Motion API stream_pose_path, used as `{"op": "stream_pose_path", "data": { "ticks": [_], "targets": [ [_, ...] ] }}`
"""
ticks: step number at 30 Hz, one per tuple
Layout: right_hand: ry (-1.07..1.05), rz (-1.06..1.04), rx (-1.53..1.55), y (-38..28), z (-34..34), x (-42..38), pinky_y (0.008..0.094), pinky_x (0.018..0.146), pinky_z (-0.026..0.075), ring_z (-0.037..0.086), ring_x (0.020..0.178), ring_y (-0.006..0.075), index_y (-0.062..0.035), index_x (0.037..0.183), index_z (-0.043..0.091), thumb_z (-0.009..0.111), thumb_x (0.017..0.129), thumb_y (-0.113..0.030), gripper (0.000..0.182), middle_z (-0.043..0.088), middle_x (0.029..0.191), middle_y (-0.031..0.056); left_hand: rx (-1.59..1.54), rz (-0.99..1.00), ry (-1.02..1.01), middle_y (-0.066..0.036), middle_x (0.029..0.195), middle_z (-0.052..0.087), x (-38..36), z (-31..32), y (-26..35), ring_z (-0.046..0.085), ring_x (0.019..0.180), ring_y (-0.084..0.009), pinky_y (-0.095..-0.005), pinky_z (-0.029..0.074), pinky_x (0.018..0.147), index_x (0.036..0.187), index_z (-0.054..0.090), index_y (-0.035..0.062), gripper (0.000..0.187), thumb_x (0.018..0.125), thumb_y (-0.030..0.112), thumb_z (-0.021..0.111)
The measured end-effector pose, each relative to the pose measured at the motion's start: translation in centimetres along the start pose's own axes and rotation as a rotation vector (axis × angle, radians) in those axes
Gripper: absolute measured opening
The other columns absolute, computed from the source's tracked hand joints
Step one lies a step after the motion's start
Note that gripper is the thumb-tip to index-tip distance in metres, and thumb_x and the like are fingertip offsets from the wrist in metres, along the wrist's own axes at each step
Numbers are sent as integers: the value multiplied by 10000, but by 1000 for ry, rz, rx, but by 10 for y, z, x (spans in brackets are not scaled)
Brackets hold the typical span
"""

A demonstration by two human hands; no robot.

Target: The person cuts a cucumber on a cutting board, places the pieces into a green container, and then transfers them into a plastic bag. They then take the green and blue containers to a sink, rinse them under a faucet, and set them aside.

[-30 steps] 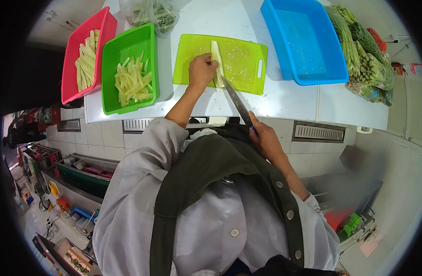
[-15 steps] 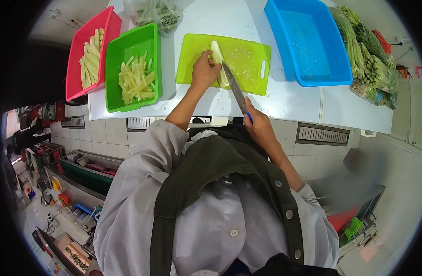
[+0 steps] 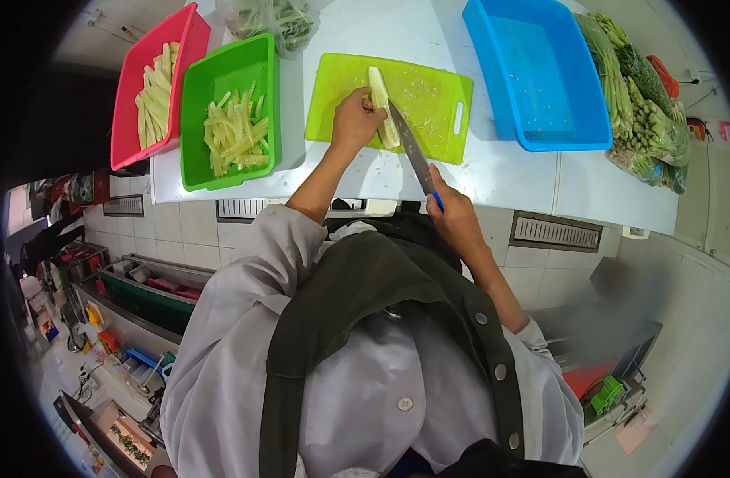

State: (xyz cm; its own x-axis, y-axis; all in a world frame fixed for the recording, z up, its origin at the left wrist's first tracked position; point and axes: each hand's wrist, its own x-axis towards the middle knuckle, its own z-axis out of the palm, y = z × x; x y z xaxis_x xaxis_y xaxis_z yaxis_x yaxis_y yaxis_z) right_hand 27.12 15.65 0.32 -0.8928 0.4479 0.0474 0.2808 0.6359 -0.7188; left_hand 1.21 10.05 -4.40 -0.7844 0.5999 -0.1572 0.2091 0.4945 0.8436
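A long, pale cucumber piece (image 3: 385,131) lies lengthwise on the lime-green cutting board (image 3: 428,95). My left hand (image 3: 357,121) holds it down from the left, fingertips and thumb pressed on it near the middle. The handle of a knife (image 3: 412,151) is gripped in my right hand (image 3: 454,213), just off the board's near edge. Its blade points away from me, with the tip right at the cucumber's right side. Small pale seeds and scraps are scattered over the board, mostly to the right of the blade, and a few lie on the table near it.
To the left stand a green bin (image 3: 271,119) with pale wet strips and a pink-red bin (image 3: 126,135) with long pale pieces. A blue bin (image 3: 500,80) with a few specks is at right, beside bagged green vegetables (image 3: 643,119). Another plastic bag (image 3: 289,28) lies at the back.
The whole view has shifted slightly. My left hand stays on the cucumber, and the knife remains at its right side with little visible movement.
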Motion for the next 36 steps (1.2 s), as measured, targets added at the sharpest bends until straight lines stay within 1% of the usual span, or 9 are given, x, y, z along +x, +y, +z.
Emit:
{"op": "stream_pose_path", "data": {
  "ticks": [9, 18, 24, 26, 27, 29, 30, 32, 36],
  "targets": [
    [-70, 25, -20, 4, 10, 8, 477, 734, 502, 630, 776, 402, 23, 1435, 397, 607, 856, -19, 616, 650, 918, 271, 22, 20, -3, -131, 895, 690, 1, 1, -5, 697, 782, -227, -340, 554, 759, 1246, 605, -24, 567, 738, 185, 745],
    [-22, 175, 89, 17, 56, 43, 500, 736, 479, 617, 785, 429, 14, 1472, 331, 548, 926, -80, 595, 623, 840, 259, 45, 39, 8, -134, 880, 688, 1, 3, -8, 697, 781, -232, -344, 556, 755, 1222, 610, -33, 547, 740, 190, 743],
    [31, 155, 76, 17, 62, 45, 453, 751, 492, 625, 809, 434, -27, 1494, 326, 558, 932, -90, 611, 633, 869, 278, 42, 56, 22, -135, 875, 689, 0, 5, -6, 695, 782, -236, -346, 555, 747, 1215, 605, -48, 548, 738, 185, 739],
    [92, 98, 20, 22, 70, 48, 424, 691, 509, 643, 712, 350, -44, 1507, 309, 561, 946, -101, 617, 637, 840, 240, 48, 71, 25, -133, 869, 689, 0, 6, -7, 695, 782, -237, -348, 555, 746, 1212, 605, -50, 546, 736, 184, 738],
    [93, 100, 18, 22, 71, 52, 424, 691, 509, 643, 712, 350, -44, 1507, 309, 561, 946, -101, 617, 637, 840, 240, 52, 58, 8, -132, 867, 689, 0, 4, -7, 696, 786, -237, -349, 554, 748, 1206, 605, -47, 536, 739, 183, 735],
    [-7, 304, 312, 22, 71, 62, 352, 546, 500, 591, 574, 199, -88, 1525, 302, 542, 980, -116, 596, 607, 767, 134, 58, 48, -8, -130, 865, 690, 0, 4, -5, 697, 790, -238, -350, 554, 751, 1201, 605, -44, 526, 742, 182, 732],
    [-7, 303, 313, 19, 67, 63, 352, 546, 500, 591, 574, 199, -88, 1525, 302, 542, 980, -116, 596, 607, 767, 134, 61, 33, 1, -129, 869, 692, 0, 4, -4, 698, 794, -239, -350, 554, 754, 1198, 602, -40, 523, 745, 188, 732],
    [-80, 469, 764, 13, 57, 66, 265, 440, 438, 496, 516, 85, -134, 1538, 300, 513, 1007, -115, 572, 538, 744, 42, 64, 19, 11, -129, 873, 693, 1, 3, -5, 699, 799, -240, -351, 554, 756, 1194, 600, -36, 520, 747, 194, 732],
    [-117, 478, 977, 19, 50, 64, 250, 423, 419, 488, 510, 91, -150, 1538, 310, 500, 1008, -82, 566, 527, 769, 37, 16, -9, 28, -130, 882, 694, -1, 7, -4, 701, 810, -244, -351, 552, 761, 1202, 585, -39, 559, 735, 221, 748]
  ]
}}
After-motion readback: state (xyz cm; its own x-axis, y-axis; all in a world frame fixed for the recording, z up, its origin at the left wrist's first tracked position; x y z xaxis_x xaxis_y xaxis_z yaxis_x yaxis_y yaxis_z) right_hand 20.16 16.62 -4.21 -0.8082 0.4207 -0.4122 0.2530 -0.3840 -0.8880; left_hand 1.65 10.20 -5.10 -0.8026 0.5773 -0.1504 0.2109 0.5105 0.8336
